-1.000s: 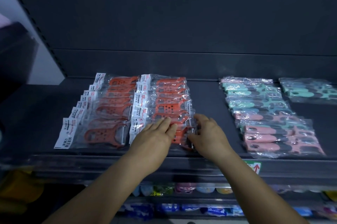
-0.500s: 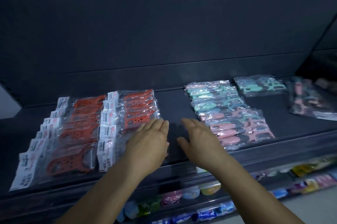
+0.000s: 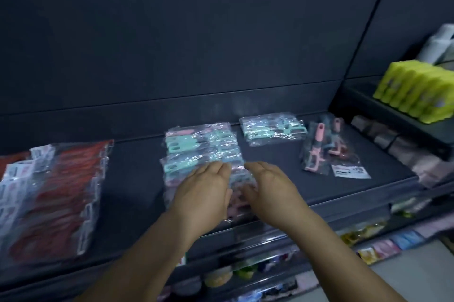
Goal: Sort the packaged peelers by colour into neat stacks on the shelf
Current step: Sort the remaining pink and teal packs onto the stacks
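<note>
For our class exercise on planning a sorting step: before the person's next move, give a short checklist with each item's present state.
1. Both hands free: left hand and right hand hold nothing: ok.
2. Hands over the mixed stack: ok.
3. Mixed stack is a single colour: teal and pink together: not ok.
4. Orange stacks one colour: ok.
5. Loose pink packets neatly stacked: not ok.
6. Bare shelf space nearby: ok.

we see both forearms reaching forward — left hand [image 3: 204,193] and right hand [image 3: 272,191] side by side, fingers straight and together, palms turned inward, holding nothing.
</note>
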`<state>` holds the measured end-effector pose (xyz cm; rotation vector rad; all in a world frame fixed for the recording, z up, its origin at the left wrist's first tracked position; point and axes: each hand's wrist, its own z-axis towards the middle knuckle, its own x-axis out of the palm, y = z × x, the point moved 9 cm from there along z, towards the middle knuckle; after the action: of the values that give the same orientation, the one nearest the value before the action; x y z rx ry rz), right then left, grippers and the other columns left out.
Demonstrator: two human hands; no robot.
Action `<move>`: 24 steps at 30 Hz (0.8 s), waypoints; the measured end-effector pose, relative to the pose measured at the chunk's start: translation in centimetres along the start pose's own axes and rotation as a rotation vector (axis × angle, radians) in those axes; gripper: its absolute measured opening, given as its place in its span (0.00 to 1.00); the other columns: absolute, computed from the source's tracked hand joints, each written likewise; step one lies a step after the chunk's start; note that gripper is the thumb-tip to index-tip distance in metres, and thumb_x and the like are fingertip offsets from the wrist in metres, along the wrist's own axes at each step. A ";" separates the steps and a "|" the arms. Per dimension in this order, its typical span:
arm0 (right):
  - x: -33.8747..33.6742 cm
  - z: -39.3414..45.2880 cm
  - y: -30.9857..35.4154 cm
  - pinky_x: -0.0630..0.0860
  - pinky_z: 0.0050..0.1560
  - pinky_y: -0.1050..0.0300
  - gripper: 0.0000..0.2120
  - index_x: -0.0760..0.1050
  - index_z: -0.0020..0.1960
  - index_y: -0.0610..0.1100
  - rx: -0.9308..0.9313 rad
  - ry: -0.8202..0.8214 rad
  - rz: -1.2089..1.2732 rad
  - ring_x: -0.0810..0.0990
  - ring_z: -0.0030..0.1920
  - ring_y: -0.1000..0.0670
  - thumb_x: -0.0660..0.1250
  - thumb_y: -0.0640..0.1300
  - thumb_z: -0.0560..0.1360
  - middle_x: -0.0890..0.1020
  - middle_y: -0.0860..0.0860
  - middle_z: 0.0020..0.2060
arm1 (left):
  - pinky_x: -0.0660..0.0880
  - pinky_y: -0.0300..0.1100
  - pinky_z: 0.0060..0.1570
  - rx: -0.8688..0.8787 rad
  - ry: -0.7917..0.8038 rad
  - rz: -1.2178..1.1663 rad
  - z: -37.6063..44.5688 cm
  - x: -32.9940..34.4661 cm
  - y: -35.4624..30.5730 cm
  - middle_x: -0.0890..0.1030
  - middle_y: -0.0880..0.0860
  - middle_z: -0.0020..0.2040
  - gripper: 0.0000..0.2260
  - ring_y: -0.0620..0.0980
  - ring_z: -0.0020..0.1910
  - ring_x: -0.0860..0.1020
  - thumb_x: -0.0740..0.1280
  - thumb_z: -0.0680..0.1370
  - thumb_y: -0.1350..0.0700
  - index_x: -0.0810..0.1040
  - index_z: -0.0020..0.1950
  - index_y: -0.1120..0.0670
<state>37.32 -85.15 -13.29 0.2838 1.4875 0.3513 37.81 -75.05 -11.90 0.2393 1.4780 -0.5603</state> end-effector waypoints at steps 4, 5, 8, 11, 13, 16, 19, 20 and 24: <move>-2.1 0.4 -6.1 0.61 0.67 0.59 0.24 0.64 0.71 0.46 0.002 0.024 -0.008 0.66 0.69 0.48 0.61 0.51 0.78 0.71 0.50 0.68 | 0.56 0.41 0.70 -0.014 0.007 -0.019 3.9 1.7 -5.1 0.61 0.48 0.75 0.24 0.49 0.73 0.60 0.56 0.81 0.51 0.54 0.76 0.52; -2.6 0.5 -7.5 0.61 0.68 0.59 0.24 0.64 0.72 0.46 0.005 0.027 -0.004 0.66 0.69 0.49 0.61 0.51 0.78 0.71 0.50 0.69 | 0.57 0.42 0.70 -0.017 0.014 -0.029 4.8 2.1 -6.2 0.61 0.48 0.75 0.24 0.48 0.73 0.60 0.56 0.81 0.50 0.54 0.76 0.52; -4.1 0.9 -11.4 0.62 0.68 0.59 0.23 0.65 0.71 0.45 0.026 0.006 0.018 0.67 0.68 0.49 0.61 0.49 0.78 0.72 0.49 0.67 | 0.59 0.42 0.70 -0.007 0.045 -0.047 7.5 3.6 -9.2 0.62 0.49 0.74 0.24 0.48 0.72 0.61 0.56 0.81 0.50 0.55 0.76 0.52; -5.4 1.4 -14.6 0.63 0.67 0.60 0.20 0.67 0.69 0.45 0.064 -0.030 0.036 0.68 0.67 0.48 0.61 0.46 0.78 0.73 0.48 0.66 | 0.61 0.43 0.70 0.029 0.072 -0.063 10.3 4.8 -11.5 0.64 0.50 0.73 0.24 0.49 0.71 0.63 0.57 0.81 0.51 0.56 0.76 0.53; -6.1 1.9 -16.5 0.63 0.65 0.60 0.19 0.68 0.69 0.44 0.098 -0.050 0.045 0.69 0.66 0.48 0.60 0.44 0.78 0.74 0.48 0.65 | 0.63 0.45 0.69 0.052 0.093 -0.081 12.2 5.6 -12.7 0.66 0.50 0.71 0.23 0.50 0.69 0.65 0.58 0.81 0.52 0.58 0.75 0.53; -6.7 2.8 -19.2 0.65 0.61 0.59 0.18 0.69 0.67 0.44 0.180 -0.067 0.047 0.70 0.65 0.47 0.60 0.43 0.78 0.74 0.47 0.64 | 0.68 0.48 0.64 0.090 0.113 -0.107 14.9 6.8 -13.6 0.70 0.51 0.67 0.20 0.52 0.65 0.68 0.58 0.80 0.53 0.62 0.72 0.52; -7.2 3.5 -21.6 0.68 0.58 0.57 0.16 0.71 0.64 0.45 0.268 -0.082 0.029 0.70 0.63 0.46 0.61 0.43 0.76 0.75 0.47 0.61 | 0.71 0.50 0.60 0.096 0.140 -0.129 17.2 7.9 -13.7 0.73 0.52 0.62 0.17 0.54 0.62 0.71 0.58 0.79 0.53 0.66 0.68 0.51; -7.3 3.8 -22.3 0.68 0.57 0.56 0.16 0.71 0.63 0.45 0.291 -0.086 0.025 0.70 0.62 0.45 0.61 0.43 0.76 0.75 0.47 0.60 | 0.71 0.50 0.58 0.094 0.151 -0.133 17.9 8.3 -13.7 0.74 0.53 0.61 0.16 0.54 0.60 0.71 0.58 0.79 0.53 0.66 0.67 0.51; -7.7 4.7 -24.1 0.69 0.57 0.53 0.15 0.70 0.63 0.44 0.369 -0.108 0.038 0.70 0.61 0.42 0.60 0.45 0.77 0.74 0.45 0.59 | 0.73 0.49 0.56 0.098 0.187 -0.148 19.8 9.7 -14.1 0.74 0.54 0.61 0.19 0.55 0.59 0.73 0.58 0.80 0.52 0.65 0.70 0.51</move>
<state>42.98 -110.20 -15.48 0.6160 1.4363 0.0869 48.00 -98.61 -16.81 0.2659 1.6606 -0.7474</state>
